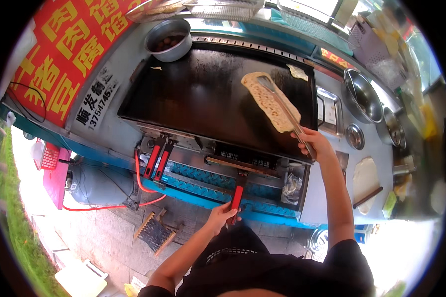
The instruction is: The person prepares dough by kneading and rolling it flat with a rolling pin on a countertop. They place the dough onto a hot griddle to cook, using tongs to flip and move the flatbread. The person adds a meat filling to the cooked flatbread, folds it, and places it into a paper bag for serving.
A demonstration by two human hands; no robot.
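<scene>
My right hand (313,143) grips metal tongs (286,109), whose far end lies over a long browned flatbread (264,97). That flatbread is above the right part of a dark griddle (193,92); whether it touches the plate I cannot tell. Below the griddle's front edge, my left hand (223,217) is closed around a red and black handle (237,193). The handle leads to a tray or rack (241,163) that sticks partly out from under the griddle.
A deep metal pot (171,50) holding round items stands at the griddle's back left corner. Two more red handles (154,157) jut out at front left. Rightward are steel bowls (362,94), raw dough (364,178) and a rolling pin (368,197). A wooden stool (156,234) stands below.
</scene>
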